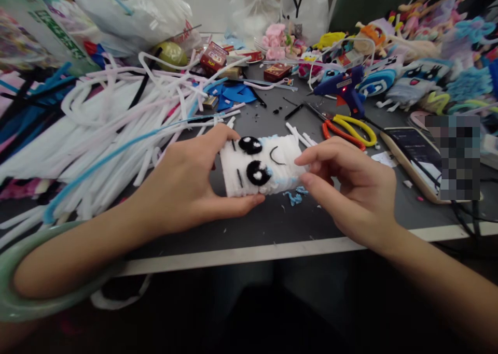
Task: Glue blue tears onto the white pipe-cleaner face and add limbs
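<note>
A white fuzzy craft figure lies on its side near the desk's front, with black eyes, short brows, a curved smile and pale blue patches. My left hand grips its brow end between the thumb below and the fingers above. At its other end, the thumb and index fingertip of my right hand come close together on the edge; whether they pinch a small piece there I cannot make out. Pale blue scraps lie just below the figure. White pipe cleaner pieces poke out behind it.
Long white pipe cleaners heap up at left. Behind my right hand are scissors with red and yellow handles and a blue glue gun with a lit red light. A phone and cables lie right; finished plush pieces crowd the back right.
</note>
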`<action>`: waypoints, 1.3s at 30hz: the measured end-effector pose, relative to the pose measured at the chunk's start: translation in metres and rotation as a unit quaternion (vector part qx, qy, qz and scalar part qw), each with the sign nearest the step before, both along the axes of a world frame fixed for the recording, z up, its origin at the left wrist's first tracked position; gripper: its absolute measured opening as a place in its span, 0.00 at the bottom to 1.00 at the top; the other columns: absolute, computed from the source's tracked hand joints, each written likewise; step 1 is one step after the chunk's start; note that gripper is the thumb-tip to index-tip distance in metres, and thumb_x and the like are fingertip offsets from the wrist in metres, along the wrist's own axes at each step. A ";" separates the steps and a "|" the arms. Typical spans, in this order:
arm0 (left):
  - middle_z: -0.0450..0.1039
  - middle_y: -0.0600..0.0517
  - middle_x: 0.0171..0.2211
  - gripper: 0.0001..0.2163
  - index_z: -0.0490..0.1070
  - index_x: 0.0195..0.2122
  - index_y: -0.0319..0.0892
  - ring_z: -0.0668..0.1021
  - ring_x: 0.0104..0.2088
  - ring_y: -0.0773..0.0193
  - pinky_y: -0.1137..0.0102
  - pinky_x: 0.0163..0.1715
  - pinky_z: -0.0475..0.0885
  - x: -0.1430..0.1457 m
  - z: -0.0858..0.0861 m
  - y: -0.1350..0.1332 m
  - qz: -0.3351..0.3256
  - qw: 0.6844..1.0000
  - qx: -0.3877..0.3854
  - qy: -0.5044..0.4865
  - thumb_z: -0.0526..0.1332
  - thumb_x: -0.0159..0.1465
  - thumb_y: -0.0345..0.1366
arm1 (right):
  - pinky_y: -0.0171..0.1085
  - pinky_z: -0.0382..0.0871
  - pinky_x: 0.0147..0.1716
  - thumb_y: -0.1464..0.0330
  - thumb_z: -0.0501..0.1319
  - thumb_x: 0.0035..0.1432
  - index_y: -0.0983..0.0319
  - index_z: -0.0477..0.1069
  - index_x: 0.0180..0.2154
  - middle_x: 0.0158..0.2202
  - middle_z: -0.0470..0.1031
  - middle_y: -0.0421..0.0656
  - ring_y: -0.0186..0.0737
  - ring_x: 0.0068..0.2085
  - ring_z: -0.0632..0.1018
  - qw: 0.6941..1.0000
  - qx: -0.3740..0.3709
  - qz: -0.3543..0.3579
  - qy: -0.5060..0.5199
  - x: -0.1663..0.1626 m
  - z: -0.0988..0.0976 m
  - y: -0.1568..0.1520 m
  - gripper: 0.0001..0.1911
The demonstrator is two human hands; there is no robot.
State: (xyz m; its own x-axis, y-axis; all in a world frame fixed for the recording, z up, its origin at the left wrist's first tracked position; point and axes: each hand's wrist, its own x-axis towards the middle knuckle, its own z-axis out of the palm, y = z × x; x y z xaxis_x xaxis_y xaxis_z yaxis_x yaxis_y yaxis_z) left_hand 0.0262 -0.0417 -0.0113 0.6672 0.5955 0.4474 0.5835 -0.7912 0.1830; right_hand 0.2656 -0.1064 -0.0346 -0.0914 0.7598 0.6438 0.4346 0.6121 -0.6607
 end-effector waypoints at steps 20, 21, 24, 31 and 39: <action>0.75 0.53 0.35 0.24 0.66 0.48 0.41 0.75 0.32 0.62 0.69 0.32 0.65 0.008 0.009 -0.009 0.049 0.995 -0.085 0.011 0.64 0.58 0.53 | 0.38 0.63 0.29 0.71 0.60 0.66 0.58 0.70 0.35 0.29 0.68 0.38 0.32 0.28 0.68 0.999 -0.013 -0.004 -0.043 0.000 0.001 0.004 0.05; 0.75 0.53 0.35 0.23 0.66 0.48 0.41 0.75 0.32 0.62 0.70 0.33 0.65 0.008 0.010 -0.010 0.051 0.995 -0.085 0.012 0.64 0.58 0.53 | 0.38 0.64 0.29 0.71 0.60 0.66 0.58 0.69 0.35 0.29 0.67 0.38 0.33 0.28 0.68 0.999 -0.013 -0.001 -0.040 0.000 0.000 0.005 0.05; 0.75 0.54 0.35 0.22 0.66 0.48 0.40 0.75 0.32 0.63 0.70 0.33 0.64 0.009 0.011 -0.011 0.058 0.994 -0.095 0.012 0.63 0.59 0.51 | 0.38 0.64 0.30 0.71 0.58 0.68 0.58 0.67 0.35 0.28 0.65 0.38 0.34 0.29 0.67 0.999 -0.007 0.006 -0.035 0.000 0.000 0.006 0.07; 0.75 0.53 0.34 0.23 0.67 0.47 0.40 0.75 0.31 0.63 0.70 0.31 0.64 0.008 0.009 -0.008 0.050 0.994 -0.093 0.016 0.63 0.59 0.51 | 0.38 0.63 0.31 0.70 0.56 0.70 0.57 0.65 0.35 0.28 0.65 0.38 0.34 0.30 0.68 0.999 -0.005 0.009 -0.047 0.002 0.001 0.007 0.08; 0.75 0.52 0.35 0.23 0.66 0.47 0.41 0.76 0.33 0.60 0.67 0.33 0.67 0.008 0.007 -0.009 0.053 0.995 -0.087 0.010 0.63 0.59 0.53 | 0.37 0.64 0.27 0.66 0.56 0.72 0.57 0.66 0.38 0.34 0.74 0.39 0.31 0.28 0.69 0.998 -0.048 0.030 -0.020 0.007 0.010 -0.001 0.06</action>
